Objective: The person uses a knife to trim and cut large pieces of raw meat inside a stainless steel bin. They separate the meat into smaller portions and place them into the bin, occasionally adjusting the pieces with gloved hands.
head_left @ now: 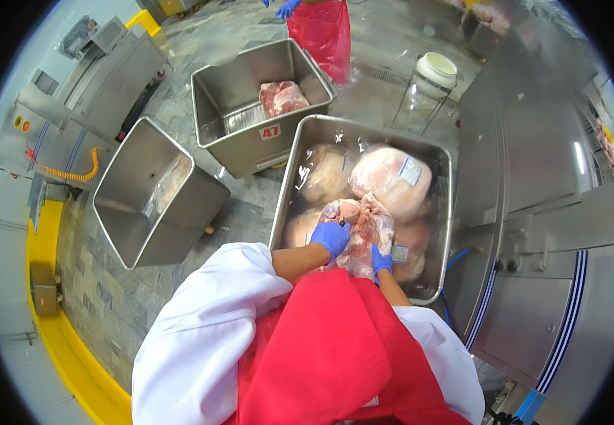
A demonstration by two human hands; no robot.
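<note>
My left hand (330,238), in a blue glove, is closed over the upper left of a raw cut of meat (360,237), with a small dark object (344,224) at its fingers, too small to make out. My right hand (381,261), also blue-gloved, presses against the lower right edge of the same meat, fingers curled onto it. The meat lies atop several large bagged pieces (390,177) in a big steel bin (446,198); some of these bags carry labels.
A steel bin (250,152) holding meat (282,98) stands behind; another (161,227) stands at left. A co-worker in a red apron (321,35) and blue gloves stands beyond. A white bucket (436,69) rests on a stand. Steel equipment (533,304) borders the right.
</note>
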